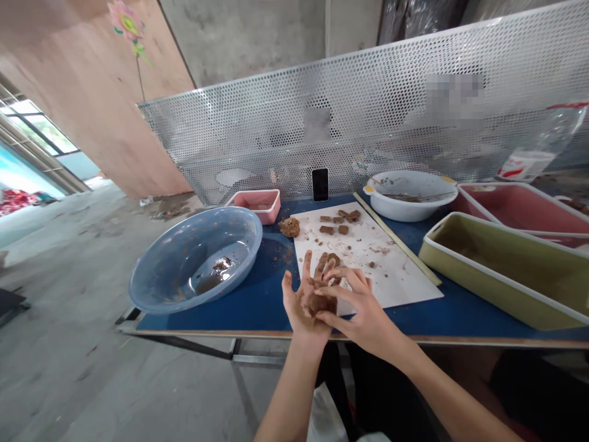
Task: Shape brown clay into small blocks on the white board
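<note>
My left hand (305, 307) is held palm up over the table's front edge, fingers stretched out and smeared with brown mud. On its palm lies a soft lump of brown clay (324, 302), partly covered by my other hand. From the right, my right hand (356, 305) reaches across with bent fingers, thumb and fingertips on the clay. Beyond both hands, a white sheet (405, 285) carries several small clay blocks (327, 230) and scattered crumbs. A rough clay lump (289, 227) sits at the sheet's left edge.
A blue basin (161, 264) with murky water stands left on the blue table (262, 294). A pink tray (271, 209) and phone (320, 184) are behind. To the right are a yellowish strip (398, 239), white basin (405, 210), green trough (488, 276) and pink trough (543, 212).
</note>
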### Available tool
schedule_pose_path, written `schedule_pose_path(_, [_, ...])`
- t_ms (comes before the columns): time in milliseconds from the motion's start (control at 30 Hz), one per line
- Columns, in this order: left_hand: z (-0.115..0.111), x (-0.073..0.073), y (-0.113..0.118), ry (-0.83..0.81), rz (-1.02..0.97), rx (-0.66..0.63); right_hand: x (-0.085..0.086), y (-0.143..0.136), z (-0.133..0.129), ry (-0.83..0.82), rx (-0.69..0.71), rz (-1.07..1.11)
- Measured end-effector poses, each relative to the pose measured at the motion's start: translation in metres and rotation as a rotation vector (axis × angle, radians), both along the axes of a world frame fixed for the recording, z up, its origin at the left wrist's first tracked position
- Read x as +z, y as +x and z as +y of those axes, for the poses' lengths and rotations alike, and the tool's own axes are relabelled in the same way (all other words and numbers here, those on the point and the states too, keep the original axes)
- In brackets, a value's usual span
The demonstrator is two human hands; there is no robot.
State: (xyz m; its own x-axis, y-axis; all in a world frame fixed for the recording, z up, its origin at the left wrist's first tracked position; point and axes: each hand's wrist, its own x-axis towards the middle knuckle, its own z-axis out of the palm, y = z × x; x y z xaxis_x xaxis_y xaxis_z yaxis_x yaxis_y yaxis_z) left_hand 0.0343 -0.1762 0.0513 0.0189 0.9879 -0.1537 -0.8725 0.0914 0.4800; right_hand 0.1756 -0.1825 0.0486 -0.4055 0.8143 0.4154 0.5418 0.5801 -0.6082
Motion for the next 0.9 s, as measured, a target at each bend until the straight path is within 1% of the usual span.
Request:
schedule_pose_path(133, [-0.0026,0.003,0.0017,-0.011,-0.029,0.017,0.0002,0.0001,-0.0003,-0.003,0.004,0.032])
schedule_pose_path(267, [-0.0038,0.0055,0.0031,-0.025,-0.064,0.013,-0.0006,-0.001,-0.0018,0.058,0.015,0.067])
schedule_pose_path(367, [-0.0027,0.004,0.0038,-0.017,-0.087,0.008,-0.0008,-0.002,-0.0023,0.095,0.016,0.093])
schedule_pose_path(600, [-0.0006,-0.0004,0.002,-0.034,-0.099,0.0,-0.0055,-0.0045,-0.0023,0.093,0.014,0.112])
schedule_pose_path(733, [0.0008,0.0007,0.0,-0.033,-0.039,0.007,-0.0074,-0.0052,-0.0021,0.025,0.012,0.109])
schedule_pose_path(900, [0.0028,-0.0001,-0.0012,-0.047,0.027,0.005,-0.0039,-0.005,-0.001,-0.077,0.01,0.153])
